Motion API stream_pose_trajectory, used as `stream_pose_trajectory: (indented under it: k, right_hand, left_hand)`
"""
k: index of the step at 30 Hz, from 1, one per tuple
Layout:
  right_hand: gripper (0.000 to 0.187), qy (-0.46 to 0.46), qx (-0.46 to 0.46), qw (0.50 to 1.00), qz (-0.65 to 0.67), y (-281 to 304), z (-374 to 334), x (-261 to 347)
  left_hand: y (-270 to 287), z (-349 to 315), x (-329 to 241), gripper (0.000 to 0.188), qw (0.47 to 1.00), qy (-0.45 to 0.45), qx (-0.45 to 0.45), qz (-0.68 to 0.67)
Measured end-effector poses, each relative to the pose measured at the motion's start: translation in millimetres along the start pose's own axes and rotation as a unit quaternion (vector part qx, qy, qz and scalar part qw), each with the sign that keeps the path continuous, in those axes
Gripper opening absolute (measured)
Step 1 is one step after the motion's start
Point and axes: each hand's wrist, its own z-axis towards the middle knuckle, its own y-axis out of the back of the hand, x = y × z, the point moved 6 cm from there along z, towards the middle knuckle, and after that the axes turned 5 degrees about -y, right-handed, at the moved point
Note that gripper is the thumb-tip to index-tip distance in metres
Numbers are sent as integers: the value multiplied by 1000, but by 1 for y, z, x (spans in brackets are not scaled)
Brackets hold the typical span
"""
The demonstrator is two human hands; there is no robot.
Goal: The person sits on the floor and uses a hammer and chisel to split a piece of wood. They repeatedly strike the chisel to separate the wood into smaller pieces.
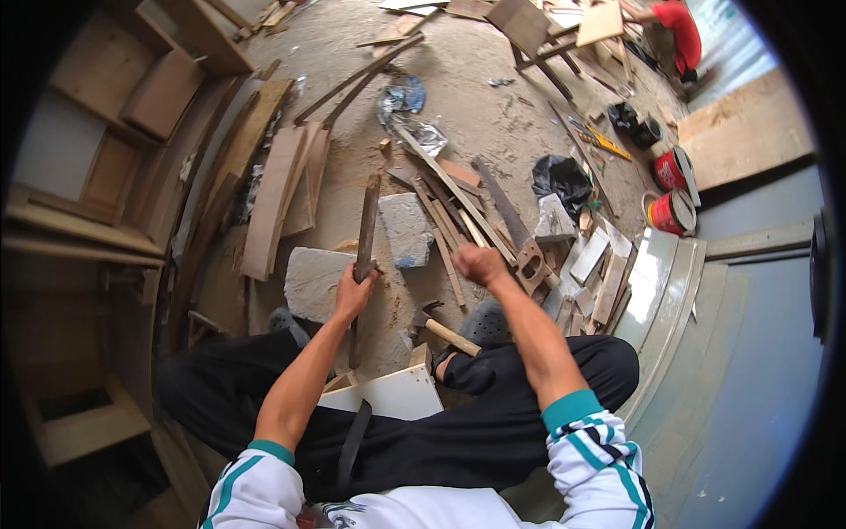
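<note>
Dark wooden strip (368, 220) held over a littered floor (515, 137).
The left hand (354, 289) grips the strip beside a pale block (405, 229); the curled right hand (478, 264) is near a handsaw (506, 210).

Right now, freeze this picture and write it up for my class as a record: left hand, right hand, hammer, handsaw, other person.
Left hand: grips a dark wooden strip
Right hand: closed; whether it holds anything is unclear
Hammer: wooden-handled, beside the grey right shoe
Handsaw: lying to the right, handle end nearer the wearer
Other person: red top, upper right
</note>
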Motion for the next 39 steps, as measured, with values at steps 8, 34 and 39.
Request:
stream_pose_trajectory:
  k: [8,34,39]
  right_hand:
    - [49,-193,496,837,-128,-94,-89,93]
    - [36,-86,347,928,103,-124,72,307]
    - [34,30,314,949,-5,-167,80,328]
  left_hand:
    - [63,-35,-17,39,982,-1,-21,-187]
    - [296,-140,100,55,892,107,-361,251]
    - [306,-170,133,48,892,144,-325,280]
